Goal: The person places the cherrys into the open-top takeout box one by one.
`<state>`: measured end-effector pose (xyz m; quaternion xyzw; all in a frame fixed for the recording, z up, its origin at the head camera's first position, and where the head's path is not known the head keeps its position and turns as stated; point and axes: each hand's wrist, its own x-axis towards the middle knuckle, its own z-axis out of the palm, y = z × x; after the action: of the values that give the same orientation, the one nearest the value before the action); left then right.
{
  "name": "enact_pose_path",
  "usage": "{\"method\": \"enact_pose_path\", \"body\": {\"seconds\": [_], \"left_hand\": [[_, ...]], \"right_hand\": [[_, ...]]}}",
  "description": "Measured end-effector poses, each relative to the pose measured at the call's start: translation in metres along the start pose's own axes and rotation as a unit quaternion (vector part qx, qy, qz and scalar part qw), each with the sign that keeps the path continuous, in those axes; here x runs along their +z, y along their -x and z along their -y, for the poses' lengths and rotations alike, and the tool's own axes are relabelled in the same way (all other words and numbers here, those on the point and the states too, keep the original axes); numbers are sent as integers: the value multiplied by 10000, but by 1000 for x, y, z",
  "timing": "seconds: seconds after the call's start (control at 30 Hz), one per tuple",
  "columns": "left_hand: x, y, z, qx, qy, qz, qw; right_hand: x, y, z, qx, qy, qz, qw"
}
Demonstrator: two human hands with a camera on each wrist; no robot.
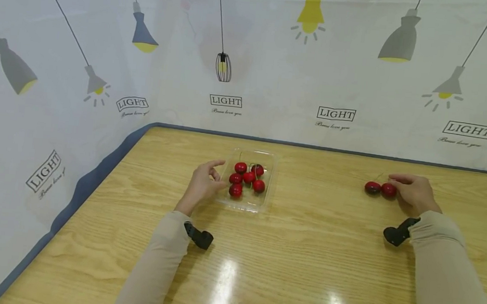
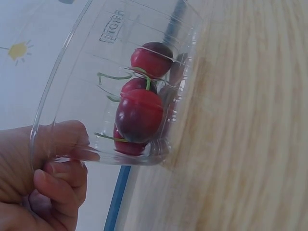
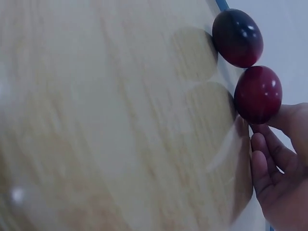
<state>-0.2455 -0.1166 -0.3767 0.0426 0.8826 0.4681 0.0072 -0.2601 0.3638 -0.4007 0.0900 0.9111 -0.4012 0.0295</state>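
On the wooden table stands a clear plastic box (image 1: 272, 186) with several dark red cherries (image 1: 248, 177), some with green stems. At the left side of the box is my left hand (image 1: 203, 180), its thumb and index finger apart and right at the wall. In the left wrist view, that hand's other fingers (image 2: 61, 190) are curled below the rim. Farther right, two cherries (image 1: 372, 188) sit side by side. My right hand (image 1: 416, 190) pinches the nearer cherry (image 3: 258, 95) from behind, its fingertips partly hidden by the fruit. The darker cherry (image 3: 237, 38) lies against it.
A pale wall sheet (image 1: 272, 77) printed with lamps rises behind the table and along its left side. The table (image 1: 305, 244) has a blue-grey border at its back. Black wrist cameras (image 1: 199, 236) sit on both sleeves.
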Motion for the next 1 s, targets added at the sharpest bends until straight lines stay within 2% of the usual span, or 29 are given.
{"method": "enact_pose_path", "body": {"seconds": [0.13, 0.3, 0.57, 1.0], "left_hand": [[0, 0, -1, 21, -5, -13, 10000], [-1, -1, 0, 39, -30, -54, 10000], [-1, -1, 0, 129, 9, -23, 9999], [0, -1, 0, 76, 39, -15, 10000]], "right_hand": [[-3, -2, 1, -131, 68, 184, 9997], [-3, -5, 3, -236, 48, 209, 9995], [-2, -2, 11, -154, -43, 446, 9989], [8, -2, 14, 124, -161, -89, 9998]]}}
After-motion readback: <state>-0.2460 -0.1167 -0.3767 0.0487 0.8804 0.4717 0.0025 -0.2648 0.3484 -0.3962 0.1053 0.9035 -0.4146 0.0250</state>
